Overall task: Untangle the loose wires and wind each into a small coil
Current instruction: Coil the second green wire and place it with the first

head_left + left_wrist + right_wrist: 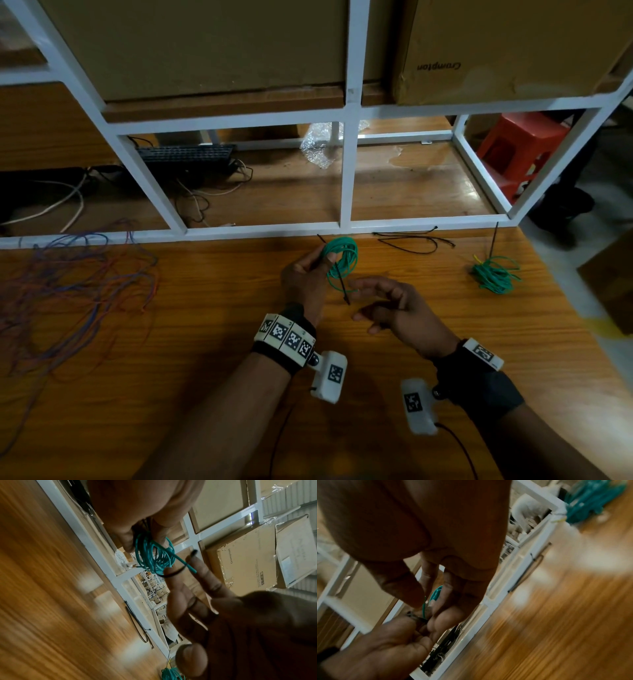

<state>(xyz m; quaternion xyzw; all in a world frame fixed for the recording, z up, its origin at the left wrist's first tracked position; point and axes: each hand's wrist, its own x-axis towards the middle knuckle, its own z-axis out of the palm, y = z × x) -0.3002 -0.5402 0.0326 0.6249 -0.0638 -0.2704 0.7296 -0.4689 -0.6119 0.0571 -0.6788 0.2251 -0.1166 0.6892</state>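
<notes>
Left hand (303, 277) pinches green coil (342, 255) | right hand (387, 303) loosely spread just beside coil

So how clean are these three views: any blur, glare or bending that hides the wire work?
Head view: sharp, dim, white frame bowed by the wide lens. Left wrist: table streaked with motion blur and glare, green coil readable. Right wrist: heavily blurred; right hand dark and fills the frame.
</notes>
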